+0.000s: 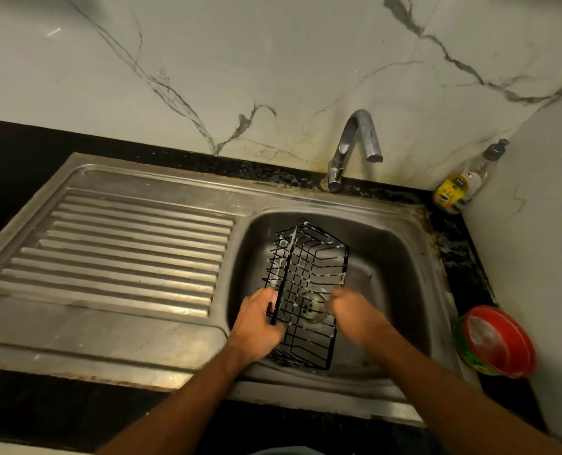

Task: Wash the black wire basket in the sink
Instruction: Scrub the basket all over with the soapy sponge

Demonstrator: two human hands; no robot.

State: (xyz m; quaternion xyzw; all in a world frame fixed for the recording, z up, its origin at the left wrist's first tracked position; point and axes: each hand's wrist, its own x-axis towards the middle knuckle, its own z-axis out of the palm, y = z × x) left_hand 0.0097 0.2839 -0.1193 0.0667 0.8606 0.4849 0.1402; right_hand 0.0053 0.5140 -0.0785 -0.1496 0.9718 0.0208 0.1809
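The black wire basket (309,284) lies tilted in the sink (404,290), its near end low by the front wall and its far end raised toward the tap (355,149); white suds cling to many of its wires, so the work looks to be at the soaping or scrubbing step, with the rinse not yet done, since no water shows at the spout. The left hand (258,323) grips the basket's left rim, fingers (269,302) curled round the wire and steadying it. The right hand (355,315) is at the basket's right side over the drain (312,307), fingers curled inward; it is blurred, and I cannot tell whether it holds a scrubber, pinches a wire or holds nothing. The next move probably calls for turning the basket to reach the unsoaped wires, or opening the tap and passing each face under the stream, with the left hand's grip kept firm because wet, soapy wire is likely slippery. Around the sink, a ribbed draining board (125,247) lies to the left, a clear pump bottle (463,185) with a yellow label stands in the back right corner of the dark counter (453,244), and a red-rimmed tub (496,341) sits on the counter just right of the sink. The basket nearly fills the bowl, so turning it may knock the walls or the spout.
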